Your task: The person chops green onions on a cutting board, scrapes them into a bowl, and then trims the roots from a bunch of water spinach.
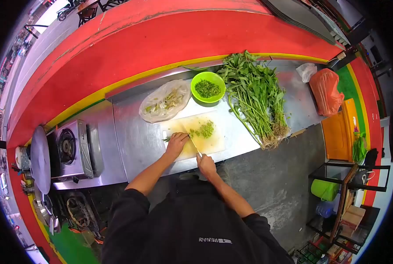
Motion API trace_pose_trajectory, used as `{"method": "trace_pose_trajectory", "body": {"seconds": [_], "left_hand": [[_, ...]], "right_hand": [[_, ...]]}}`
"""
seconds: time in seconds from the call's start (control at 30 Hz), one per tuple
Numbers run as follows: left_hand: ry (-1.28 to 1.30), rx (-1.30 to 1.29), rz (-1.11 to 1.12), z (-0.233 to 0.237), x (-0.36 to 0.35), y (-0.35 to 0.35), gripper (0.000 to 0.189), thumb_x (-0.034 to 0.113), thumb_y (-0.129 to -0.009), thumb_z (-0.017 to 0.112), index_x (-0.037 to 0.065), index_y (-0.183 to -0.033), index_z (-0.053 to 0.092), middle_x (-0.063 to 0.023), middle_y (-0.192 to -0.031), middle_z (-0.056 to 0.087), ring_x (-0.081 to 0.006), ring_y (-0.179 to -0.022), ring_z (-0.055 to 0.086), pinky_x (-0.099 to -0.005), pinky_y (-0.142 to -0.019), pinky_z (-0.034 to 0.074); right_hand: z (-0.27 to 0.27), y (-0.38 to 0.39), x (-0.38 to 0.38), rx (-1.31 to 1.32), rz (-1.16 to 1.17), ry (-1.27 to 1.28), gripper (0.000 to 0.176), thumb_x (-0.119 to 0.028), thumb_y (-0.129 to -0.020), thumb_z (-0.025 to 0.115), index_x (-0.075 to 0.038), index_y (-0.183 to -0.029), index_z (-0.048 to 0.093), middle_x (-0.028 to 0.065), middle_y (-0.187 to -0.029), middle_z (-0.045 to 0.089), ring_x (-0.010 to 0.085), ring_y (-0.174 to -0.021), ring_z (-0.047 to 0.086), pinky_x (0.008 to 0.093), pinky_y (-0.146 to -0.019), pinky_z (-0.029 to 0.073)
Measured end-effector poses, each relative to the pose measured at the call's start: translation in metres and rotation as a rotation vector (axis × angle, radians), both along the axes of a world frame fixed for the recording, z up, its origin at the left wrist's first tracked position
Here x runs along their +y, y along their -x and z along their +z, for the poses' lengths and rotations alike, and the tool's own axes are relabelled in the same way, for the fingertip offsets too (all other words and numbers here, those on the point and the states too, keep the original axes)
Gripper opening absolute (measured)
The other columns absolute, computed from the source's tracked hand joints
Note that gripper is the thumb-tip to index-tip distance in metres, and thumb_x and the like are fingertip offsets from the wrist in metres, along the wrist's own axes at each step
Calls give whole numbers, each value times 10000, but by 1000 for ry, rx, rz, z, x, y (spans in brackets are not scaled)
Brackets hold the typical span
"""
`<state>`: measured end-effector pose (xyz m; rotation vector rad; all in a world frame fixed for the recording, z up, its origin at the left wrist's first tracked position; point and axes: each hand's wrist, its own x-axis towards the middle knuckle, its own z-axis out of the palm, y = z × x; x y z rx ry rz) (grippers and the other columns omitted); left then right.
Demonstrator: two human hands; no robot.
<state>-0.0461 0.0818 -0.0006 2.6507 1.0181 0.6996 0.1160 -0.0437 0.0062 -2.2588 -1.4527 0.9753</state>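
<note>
A knife (194, 143) is gripped by its handle in my right hand (206, 165), its blade angled across the pale cutting board (214, 143). Close to the blade's left side, my left hand (176, 144) is closed over a small bunch of green stalks (166, 139), whose ends poke out on the left. Chopped greens (204, 130) lie loose on the board to the right of the blade. Behind the board stands a lime-green bowl (197, 79) with finely cut greens inside. A clear plastic bag (150, 115) holding pale stalk pieces rests beside it.
A large heap of leafy greens with roots (258, 94) lies on the steel counter (135, 147) at right. Far left are a gas stove (69, 149) and a round metal lid (40, 158). An orange-red plastic bag (326, 92) sits at the right end. A red wall (161, 42) borders the back.
</note>
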Motion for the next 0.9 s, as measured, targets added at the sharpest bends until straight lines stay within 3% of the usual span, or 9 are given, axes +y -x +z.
{"method": "trace_pose_trajectory", "body": {"seconds": [0.23, 0.3, 0.5, 0.73, 0.9], "left_hand": [[11, -27, -67, 1, 0, 3, 218, 83, -811, 635, 32, -1011, 706, -76, -1097, 671, -250, -1052, 620, -410, -900, 473], [55, -62, 3, 1, -5, 3, 225, 92, -824, 645, 38, -1032, 710, -75, -1100, 671, -255, -1045, 622, -411, -890, 482], [70, -28, -24, -12, 1, 9, 329, 59, -767, 638, 40, -1088, 706, -95, -1148, 684, -261, -1088, 621, -390, -924, 507], [9, 0, -103, -9, 4, 10, 254, 105, -826, 626, 32, -1054, 712, -88, -1127, 704, -246, -1071, 631, -383, -952, 488], [2, -12, -100, -3, 4, 10, 188, 124, -856, 655, 46, -1009, 733, -73, -1116, 709, -234, -1065, 625, -383, -925, 485]], "right_hand": [[7, -2, 7, 6, -16, -21, 508, -400, -992, 529, 84, -927, 670, 346, -797, 657, 516, -791, 664, 570, -748, 537], [5, -11, 3, 12, -49, -26, 511, -393, -992, 533, 94, -910, 667, 356, -793, 651, 521, -789, 660, 574, -745, 531], [1, -19, -8, 55, -60, -47, 520, -384, -997, 534, 103, -874, 667, 360, -805, 646, 528, -803, 650, 580, -749, 518], [21, -12, -14, 163, -42, 32, 551, -423, -997, 530, 96, -875, 669, 366, -844, 648, 538, -847, 642, 578, -786, 512], [16, -13, -13, 104, 4, 38, 541, -436, -1004, 509, 76, -944, 674, 338, -862, 673, 515, -881, 658, 567, -813, 522]]}}
